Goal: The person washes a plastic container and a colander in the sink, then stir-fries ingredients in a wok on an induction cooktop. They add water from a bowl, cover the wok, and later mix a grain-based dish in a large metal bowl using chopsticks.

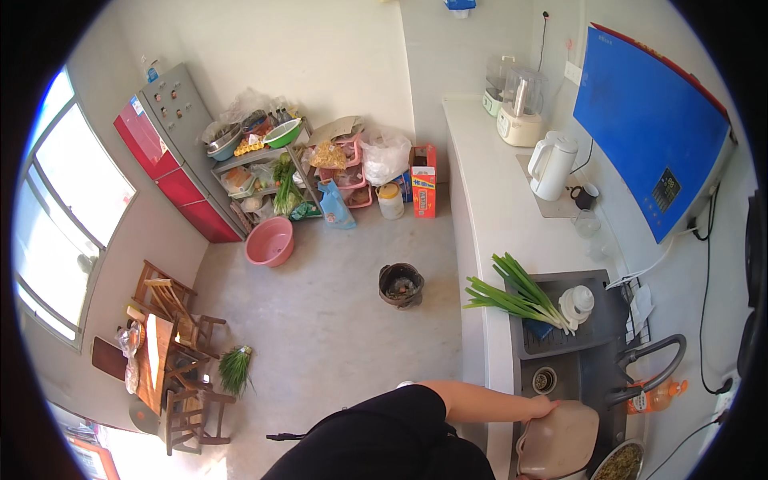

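Observation:
My left hand [543, 408] grips the upper edge of a beige plastic basin [558, 441], which is held tilted over the dark sink [567, 375]. At the bottom edge of the picture, a sliver of skin by the basin's lower rim seems to be my right hand [523, 477]; its grip is hidden. Just above the basin is the sink's drain strainer [545, 380]. A dark curved faucet [657, 354] stands along the wall side. Leafy green scallions [519, 297] lie across the dark drainboard [591, 342], next to a white lidded object [576, 305].
A bowl of chopped food [621, 462] sits beside the basin, and an orange dish-soap bottle [651, 397] stands behind the faucet. Farther along the white counter [480, 174] are a white kettle [552, 165] and a dark mug [585, 195]. A trash bin [401, 286] stands on the floor.

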A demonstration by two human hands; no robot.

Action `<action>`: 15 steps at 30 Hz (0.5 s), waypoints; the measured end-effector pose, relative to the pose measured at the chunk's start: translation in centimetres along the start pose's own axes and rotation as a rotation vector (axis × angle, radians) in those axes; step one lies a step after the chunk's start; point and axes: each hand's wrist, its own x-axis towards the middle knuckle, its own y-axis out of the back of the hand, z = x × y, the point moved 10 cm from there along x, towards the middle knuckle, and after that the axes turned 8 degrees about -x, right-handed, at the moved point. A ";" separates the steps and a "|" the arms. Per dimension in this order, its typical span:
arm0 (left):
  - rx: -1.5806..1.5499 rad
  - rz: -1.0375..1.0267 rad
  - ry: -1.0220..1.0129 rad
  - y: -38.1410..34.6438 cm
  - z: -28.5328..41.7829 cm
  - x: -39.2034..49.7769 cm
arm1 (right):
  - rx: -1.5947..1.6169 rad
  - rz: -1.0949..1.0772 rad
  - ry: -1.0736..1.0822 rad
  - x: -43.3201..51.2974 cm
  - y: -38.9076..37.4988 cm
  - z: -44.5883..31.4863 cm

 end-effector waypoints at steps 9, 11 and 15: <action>-0.123 -0.198 0.028 0.1 -0.9 -2.3 | -0.381 0.209 0.326 -2.1 -1.8 0.6; -0.132 -0.344 -0.070 1.3 0.6 -4.1 | -0.532 0.351 0.467 -2.0 -2.7 0.3; -0.235 -0.406 -0.099 9.2 0.3 -9.6 | -0.987 0.113 0.741 -0.4 -11.6 1.2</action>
